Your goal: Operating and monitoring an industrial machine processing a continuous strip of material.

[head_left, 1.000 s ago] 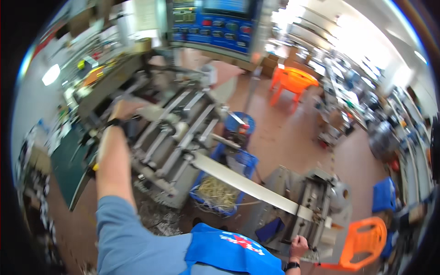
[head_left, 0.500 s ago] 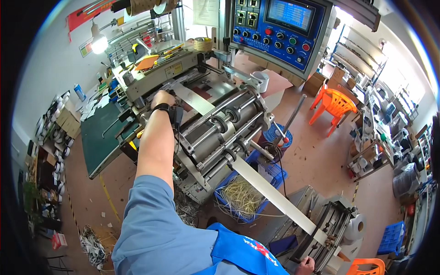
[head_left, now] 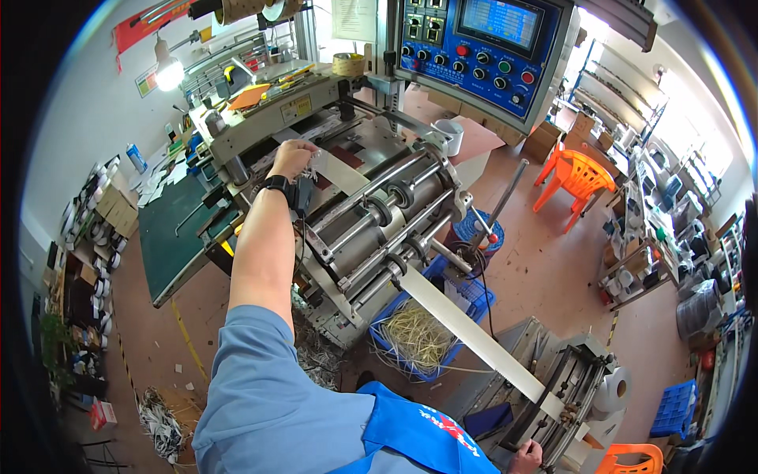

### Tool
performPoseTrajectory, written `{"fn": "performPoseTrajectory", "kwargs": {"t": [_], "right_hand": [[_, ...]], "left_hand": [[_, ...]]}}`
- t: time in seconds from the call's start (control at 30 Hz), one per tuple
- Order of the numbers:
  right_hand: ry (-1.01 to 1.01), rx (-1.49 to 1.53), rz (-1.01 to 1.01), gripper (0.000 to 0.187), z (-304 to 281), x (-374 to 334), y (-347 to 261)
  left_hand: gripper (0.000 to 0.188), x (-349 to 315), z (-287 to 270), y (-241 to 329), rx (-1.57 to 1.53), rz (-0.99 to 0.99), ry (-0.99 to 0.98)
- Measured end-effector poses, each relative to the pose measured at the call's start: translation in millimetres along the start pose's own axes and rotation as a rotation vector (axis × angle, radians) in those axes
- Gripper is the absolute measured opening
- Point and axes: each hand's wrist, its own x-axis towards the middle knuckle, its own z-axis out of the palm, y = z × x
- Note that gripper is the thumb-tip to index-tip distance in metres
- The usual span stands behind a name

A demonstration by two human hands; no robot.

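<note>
The person stood between two pieces of equipment, an arm out to each. The left hand was over the bed of the roller machine, right beside the upper stretch of the white strip. Its fingers were bunched toward their tips, with something thin and pale at them; I could not tell whether they pinched a loose bit or the strip's edge. The right hand was low at the near end of the bench-top roller unit, fingers curled, though I could not make out whether they gripped a part or merely rested there.

The strip was already through the rollers: it lay across the bed, passed beneath the bars, came out over the blue plastic crate and reached down into the bench-top unit, where a white roll sat just beside. No cut showed along the open span. Straw-coloured shredded trimmings were already heaped in the crate. How much strip was left to run, I could not judge.
</note>
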Motion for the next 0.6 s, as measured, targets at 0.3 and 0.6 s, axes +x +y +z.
{"fn": "performPoseTrajectory", "kwargs": {"t": [0.3, 0.6], "right_hand": [[0.027, 0.01, -0.023, 0.026, 6.3, -0.7, 8.4], [0.054, 0.09, 0.018, 0.018, 20.0, -0.9, 20.3]], "left_hand": [[0.022, -17.6, 5.2, 29.9, -0.226, 0.16, -0.053], [0.027, -14.5, -1.1, 30.5, -0.033, 0.111, -0.124]]}}
